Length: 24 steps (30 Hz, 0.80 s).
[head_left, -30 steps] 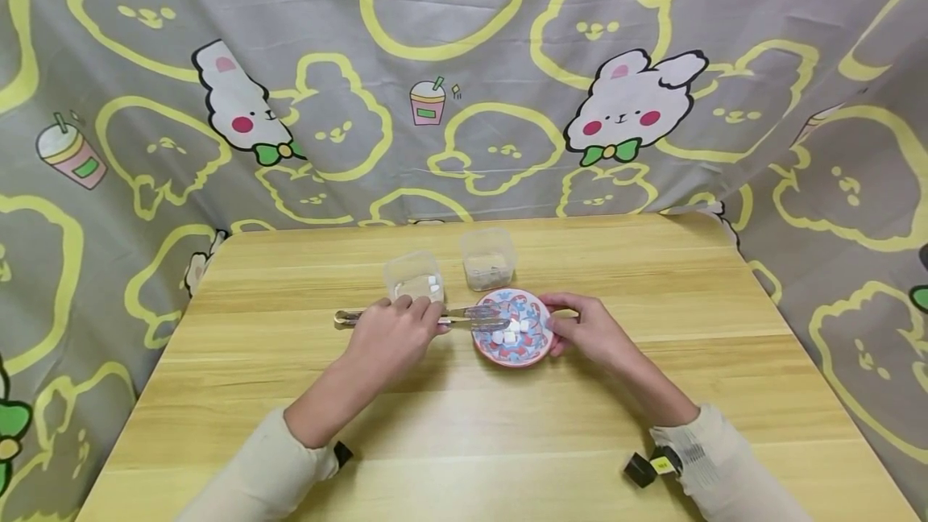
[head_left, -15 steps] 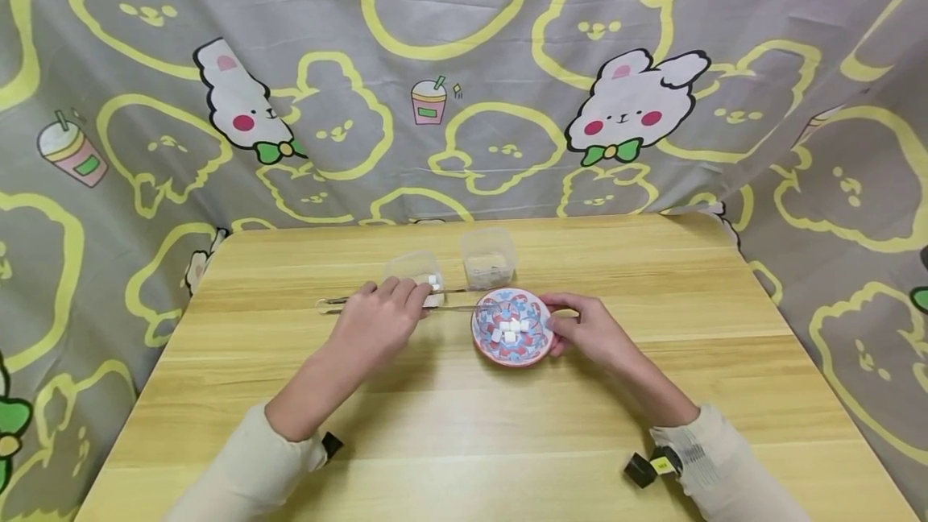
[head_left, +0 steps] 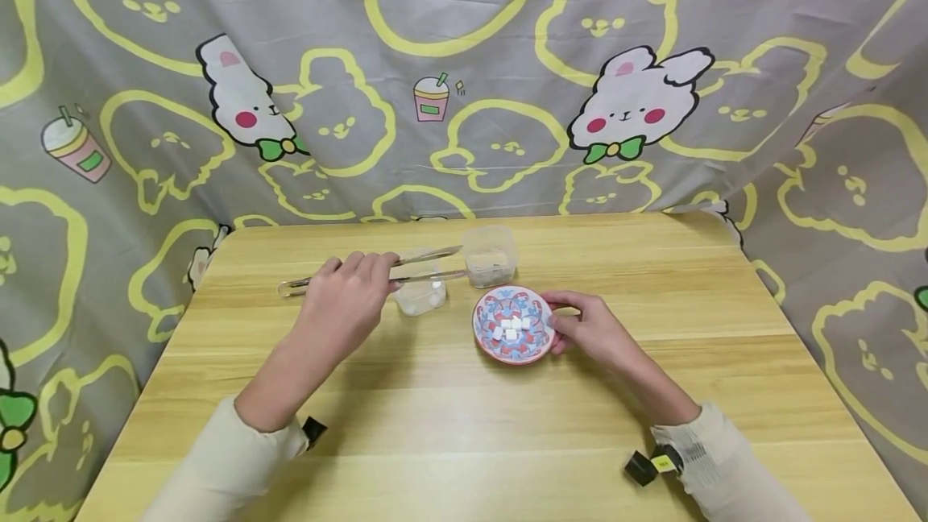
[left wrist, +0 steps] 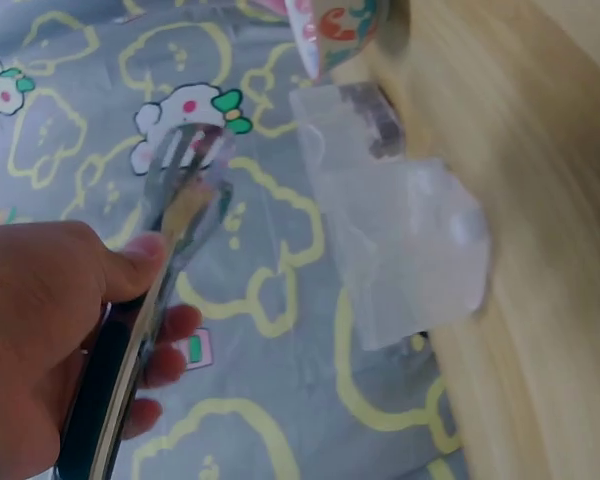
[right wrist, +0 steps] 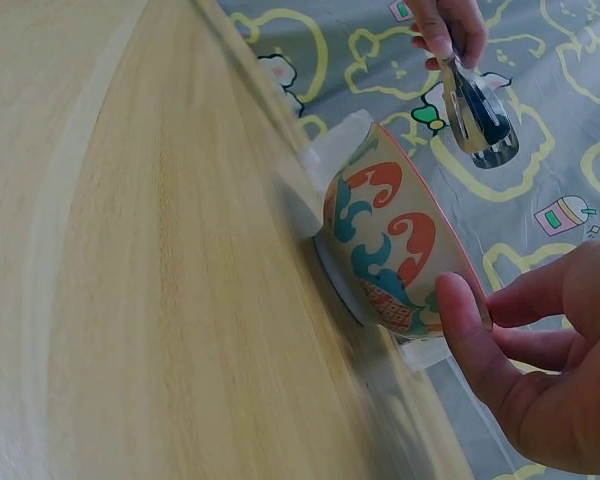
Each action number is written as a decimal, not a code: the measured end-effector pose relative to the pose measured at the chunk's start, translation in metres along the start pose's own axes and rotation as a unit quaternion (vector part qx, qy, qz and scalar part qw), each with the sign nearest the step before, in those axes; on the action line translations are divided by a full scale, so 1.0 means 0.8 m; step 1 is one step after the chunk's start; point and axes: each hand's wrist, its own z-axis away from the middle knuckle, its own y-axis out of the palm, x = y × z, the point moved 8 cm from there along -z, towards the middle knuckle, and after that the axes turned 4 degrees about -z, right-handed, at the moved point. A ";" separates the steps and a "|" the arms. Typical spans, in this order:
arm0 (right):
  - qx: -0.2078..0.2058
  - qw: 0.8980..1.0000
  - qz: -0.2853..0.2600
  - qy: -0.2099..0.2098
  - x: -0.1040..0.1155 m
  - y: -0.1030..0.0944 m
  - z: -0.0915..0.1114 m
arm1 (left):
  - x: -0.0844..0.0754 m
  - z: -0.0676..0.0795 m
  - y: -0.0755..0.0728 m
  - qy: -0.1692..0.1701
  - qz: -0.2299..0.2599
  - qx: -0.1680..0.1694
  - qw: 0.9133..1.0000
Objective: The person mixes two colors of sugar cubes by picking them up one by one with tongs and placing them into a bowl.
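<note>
My left hand [head_left: 348,296] grips a pair of metal tongs [head_left: 429,254] above the left clear container [head_left: 416,304]. Their two arms stand apart, and I see nothing between the tips. In the left wrist view, the thumb [left wrist: 140,262] presses along the tongs' arm. Small white cubes [head_left: 437,288] lie inside that container. With thumb and fingers, my right hand [head_left: 590,329] pinches the rim of a red and blue patterned bowl [head_left: 513,300]. Several white cubes [head_left: 511,334] lie in the bowl, which stands upright on the table.
A second clear container [head_left: 489,252] stands behind the bowl; what lies at its bottom is too unclear to name. The wooden table [head_left: 464,441] ends at a patterned grey curtain [head_left: 507,184] at the back, with more curtain on both sides.
My left hand has moved left and up with the tongs, away from the bowl to over the containers. The tongs' arms have spread. My right hand and the bowl have stayed put.
</note>
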 end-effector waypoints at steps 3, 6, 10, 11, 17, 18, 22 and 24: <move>0.001 1.000 -0.005 -0.001 0.000 0.001 -0.001 | 0.006 -0.003 -0.005 -0.014 -0.036 -0.001 0.999; 0.001 1.000 -0.010 0.001 0.000 0.001 -0.001 | 0.011 -0.005 -0.010 -0.022 -0.066 -0.001 0.998; 0.000 1.000 -0.012 0.004 0.000 0.001 0.000 | 0.018 -0.007 -0.012 -0.028 -0.087 0.012 0.996; 0.000 1.000 -0.010 0.003 0.000 0.001 0.000 | 0.020 -0.007 -0.012 -0.028 -0.091 0.017 0.995; 0.000 1.000 0.000 0.003 0.002 0.002 0.002 | 0.033 -0.008 -0.016 -0.033 -0.094 0.032 0.994; -0.001 1.000 0.001 0.004 0.002 0.002 0.002 | 0.035 -0.009 -0.016 -0.034 -0.091 0.033 0.995; -0.001 1.000 0.003 0.004 0.004 0.001 0.002 | 0.040 -0.016 -0.010 -0.037 -0.077 0.082 0.993; 0.001 1.000 0.004 0.005 0.004 0.001 0.002 | 0.041 -0.019 -0.003 -0.041 -0.067 0.134 0.988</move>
